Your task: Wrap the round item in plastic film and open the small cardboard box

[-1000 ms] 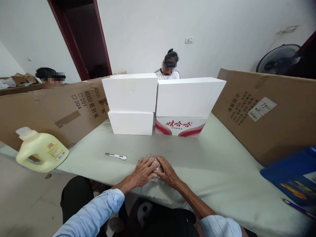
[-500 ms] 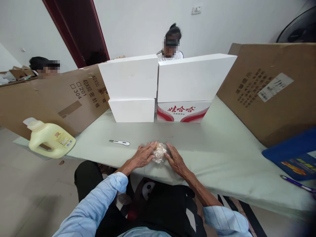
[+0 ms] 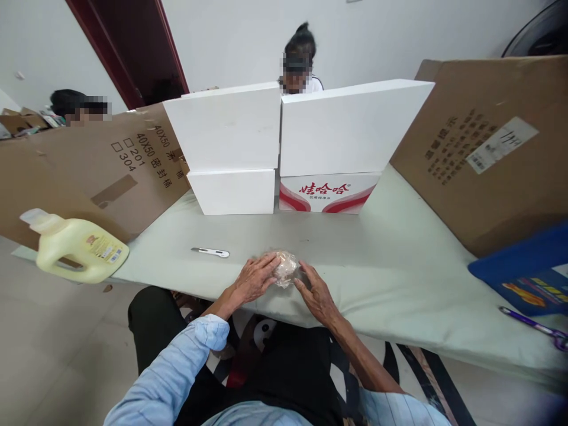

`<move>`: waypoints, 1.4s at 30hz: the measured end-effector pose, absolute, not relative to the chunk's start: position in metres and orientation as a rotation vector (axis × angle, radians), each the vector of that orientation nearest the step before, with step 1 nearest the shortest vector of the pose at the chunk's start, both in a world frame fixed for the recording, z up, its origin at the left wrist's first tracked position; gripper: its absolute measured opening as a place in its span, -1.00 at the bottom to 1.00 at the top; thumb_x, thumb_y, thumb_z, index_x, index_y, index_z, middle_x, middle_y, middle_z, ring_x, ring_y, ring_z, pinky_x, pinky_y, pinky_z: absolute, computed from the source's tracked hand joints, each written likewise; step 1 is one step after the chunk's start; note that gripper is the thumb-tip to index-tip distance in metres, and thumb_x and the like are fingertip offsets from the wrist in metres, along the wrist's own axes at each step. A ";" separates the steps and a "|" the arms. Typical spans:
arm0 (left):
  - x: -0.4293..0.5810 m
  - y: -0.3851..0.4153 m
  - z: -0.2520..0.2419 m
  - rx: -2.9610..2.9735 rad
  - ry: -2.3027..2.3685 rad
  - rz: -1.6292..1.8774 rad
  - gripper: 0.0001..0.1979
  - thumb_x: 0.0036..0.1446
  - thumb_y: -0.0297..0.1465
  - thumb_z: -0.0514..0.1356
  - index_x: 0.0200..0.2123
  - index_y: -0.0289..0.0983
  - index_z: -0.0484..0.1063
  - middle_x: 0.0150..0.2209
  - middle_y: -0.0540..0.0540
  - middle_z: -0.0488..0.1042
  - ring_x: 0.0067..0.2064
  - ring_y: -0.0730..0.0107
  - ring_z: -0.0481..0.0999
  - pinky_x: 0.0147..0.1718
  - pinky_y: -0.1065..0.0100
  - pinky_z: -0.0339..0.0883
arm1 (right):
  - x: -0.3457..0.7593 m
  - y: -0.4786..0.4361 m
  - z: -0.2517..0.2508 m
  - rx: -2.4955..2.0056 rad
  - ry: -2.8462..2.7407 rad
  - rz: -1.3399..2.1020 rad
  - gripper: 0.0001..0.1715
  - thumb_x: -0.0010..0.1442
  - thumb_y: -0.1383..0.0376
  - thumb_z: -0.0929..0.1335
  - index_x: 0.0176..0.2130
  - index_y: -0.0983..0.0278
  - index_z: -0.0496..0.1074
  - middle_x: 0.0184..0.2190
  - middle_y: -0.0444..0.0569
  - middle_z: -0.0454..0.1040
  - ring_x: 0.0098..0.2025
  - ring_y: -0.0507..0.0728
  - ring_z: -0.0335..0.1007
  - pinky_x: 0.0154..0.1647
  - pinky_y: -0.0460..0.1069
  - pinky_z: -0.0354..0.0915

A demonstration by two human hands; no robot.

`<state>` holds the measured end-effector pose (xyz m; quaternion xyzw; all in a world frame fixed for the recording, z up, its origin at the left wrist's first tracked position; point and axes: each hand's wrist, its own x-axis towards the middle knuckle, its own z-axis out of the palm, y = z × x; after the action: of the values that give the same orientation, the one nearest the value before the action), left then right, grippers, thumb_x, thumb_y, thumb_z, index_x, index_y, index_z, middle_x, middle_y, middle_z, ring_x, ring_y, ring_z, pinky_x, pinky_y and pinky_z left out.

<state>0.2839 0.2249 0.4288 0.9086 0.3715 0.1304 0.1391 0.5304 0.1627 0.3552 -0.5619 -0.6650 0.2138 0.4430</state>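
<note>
A small tan lump wrapped in clear plastic point(image 3: 286, 265) lies on the pale green table point(image 3: 399, 266) near its front edge. My left hand point(image 3: 255, 279) curls round its left side, fingers touching the wrap. My right hand point(image 3: 314, 290) presses against its right side with fingers bent. Both hands pinch the wrapped lump between them. A small white utility knife point(image 3: 210, 252) rests on the table to the left of my hands.
White foam boxes point(image 3: 231, 148) and a red-and-white printed carton point(image 3: 328, 192) stand at the back. Cardboard sheets point(image 3: 488, 148) wall both sides. A yellow jug point(image 3: 75, 248) lies at the left edge; a blue box point(image 3: 528, 272) and purple pen point(image 3: 532, 325) sit right. Two other people sit behind.
My hands have parted from covering the wrapped lump, so it now shows between them. The camera has tilted downward.
</note>
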 end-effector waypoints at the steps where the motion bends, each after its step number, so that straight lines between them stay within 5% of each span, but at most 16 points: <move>1: 0.285 0.224 0.426 2.624 1.088 0.365 -0.41 0.40 -0.34 0.18 0.44 -0.13 0.20 0.50 -0.23 0.23 0.48 0.02 0.27 0.25 -0.07 0.37 | 0.528 0.162 0.356 -1.385 -1.642 0.538 -0.26 0.46 -0.12 0.29 0.42 0.19 0.30 0.33 0.20 0.38 0.34 0.36 0.37 0.40 0.33 0.29; 7: 0.289 0.220 0.426 2.660 1.086 0.374 -0.43 0.32 -0.36 0.22 0.36 -0.21 0.26 0.53 -0.27 0.14 0.56 -0.06 0.07 0.30 -0.11 0.26 | 0.523 0.161 0.358 -1.395 -1.557 0.632 -0.25 0.45 -0.11 0.31 0.40 0.24 0.30 0.33 0.25 0.37 0.23 0.34 0.49 0.31 0.28 0.40; 20: 0.289 0.202 0.415 2.540 1.119 0.499 -0.50 0.38 -0.34 0.16 0.35 -0.20 0.27 0.47 -0.29 0.26 0.48 0.05 0.26 0.39 -0.15 0.04 | 0.505 0.198 0.364 -1.372 -1.396 0.876 -0.04 0.26 -0.24 0.40 0.36 0.32 0.39 0.26 0.24 0.47 0.22 0.37 0.49 0.27 0.25 0.42; 23: 0.292 0.207 0.420 2.478 1.085 0.545 -0.64 0.44 -0.37 0.09 0.25 -0.16 0.38 0.42 -0.22 0.36 0.42 0.12 0.36 0.41 -0.17 0.01 | 0.510 0.220 0.367 -1.412 -1.344 0.919 -0.05 0.20 -0.28 0.39 0.22 0.37 0.52 0.11 0.26 0.59 0.12 0.39 0.55 0.19 0.27 0.47; 28: 0.304 0.217 0.412 2.298 1.208 0.798 -0.78 0.42 -0.41 0.11 -0.07 -0.17 0.58 0.20 -0.14 0.58 0.31 0.14 0.47 0.36 -0.07 0.16 | 0.517 0.248 0.373 -1.460 -1.392 0.933 -0.30 0.13 -0.18 0.40 -0.14 0.37 0.65 -0.27 0.13 0.67 -0.24 0.29 0.61 -0.24 0.11 0.55; 31: 0.309 0.222 0.405 2.132 1.455 0.899 -0.69 0.26 -0.28 0.31 0.06 -0.19 0.54 0.26 -0.24 0.49 0.34 -0.01 0.40 0.29 -0.06 0.30 | 0.518 0.250 0.380 -1.479 -1.473 0.882 -0.47 0.15 -0.09 0.37 -0.33 0.31 0.62 -0.45 0.01 0.60 -0.40 0.19 0.52 -0.41 0.01 0.43; 33: 0.307 0.224 0.404 1.957 1.619 0.870 -0.37 0.13 -0.17 0.43 0.22 -0.23 0.44 0.25 -0.31 0.48 0.29 -0.07 0.45 0.23 -0.04 0.38 | 0.517 0.246 0.386 -1.489 -1.533 0.789 -0.57 0.19 -0.01 0.35 -0.39 0.27 0.58 -0.47 -0.02 0.56 -0.41 0.17 0.46 -0.39 0.01 0.39; 35: 0.303 0.226 0.406 1.828 1.674 0.781 -0.28 0.07 -0.09 0.45 0.23 -0.29 0.44 0.13 -0.30 0.57 0.16 -0.06 0.56 0.14 0.02 0.45 | 0.512 0.238 0.392 -1.486 -1.600 0.670 -0.65 0.23 0.06 0.34 -0.40 0.23 0.55 -0.42 0.00 0.55 -0.35 0.18 0.44 -0.25 0.05 0.40; 39: 0.297 0.223 0.411 1.810 1.582 0.709 -0.53 0.20 -0.07 0.36 0.03 -0.29 0.57 -0.14 -0.16 0.67 -0.10 0.10 0.65 -0.06 0.17 0.50 | 0.495 0.216 0.397 -1.450 -1.746 0.486 -0.65 0.39 0.14 0.28 -0.37 0.19 0.52 -0.25 0.11 0.53 -0.11 0.28 0.42 0.09 0.15 0.38; 42: 0.301 0.219 0.412 1.895 1.560 0.727 -0.65 0.31 -0.11 0.28 -0.07 -0.27 0.60 -0.17 -0.16 0.68 -0.10 0.12 0.65 -0.02 0.16 0.51 | 0.490 0.200 0.393 -1.446 -1.961 0.283 -0.57 0.51 0.15 0.17 -0.11 0.21 0.56 -0.08 0.20 0.52 0.04 0.36 0.39 0.19 0.25 0.36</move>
<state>0.3012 0.2190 0.4119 0.7093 0.5838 0.2719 0.2867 0.4896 0.1999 0.3934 -0.5548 -0.7525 0.1087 0.3379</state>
